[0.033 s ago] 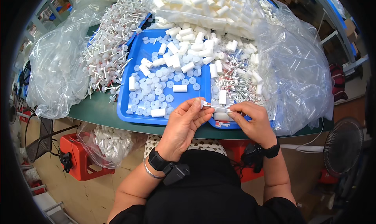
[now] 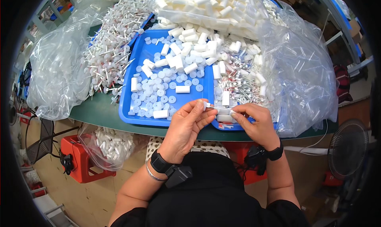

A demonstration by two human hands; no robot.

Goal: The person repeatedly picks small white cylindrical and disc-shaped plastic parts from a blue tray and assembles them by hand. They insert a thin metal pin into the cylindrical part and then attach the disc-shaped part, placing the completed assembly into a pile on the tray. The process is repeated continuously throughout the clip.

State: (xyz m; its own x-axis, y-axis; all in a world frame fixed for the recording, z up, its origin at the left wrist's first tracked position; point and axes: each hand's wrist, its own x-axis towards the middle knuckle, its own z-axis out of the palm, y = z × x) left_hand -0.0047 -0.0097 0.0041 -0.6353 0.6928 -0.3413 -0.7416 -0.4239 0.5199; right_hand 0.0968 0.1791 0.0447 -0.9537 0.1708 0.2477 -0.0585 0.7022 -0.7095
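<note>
Over the near edge of the trays, my left hand pinches a small white plastic piece between thumb and forefinger. From that piece a thin metal rod runs across to my right hand, whose thumb and fingertips are closed on the rod's white end. Left of and beyond my hands lies a blue tray holding translucent round discs and white foam cylinders. Just beyond my right hand, a second tray carries a heap of thin metal-stemmed parts with more cylinders among them.
A clear bag of white cylinders lies at the back. White-stemmed parts with discs are heaped on the left. Plastic bags flank both sides of the green table. Below stand a red stool and a fan.
</note>
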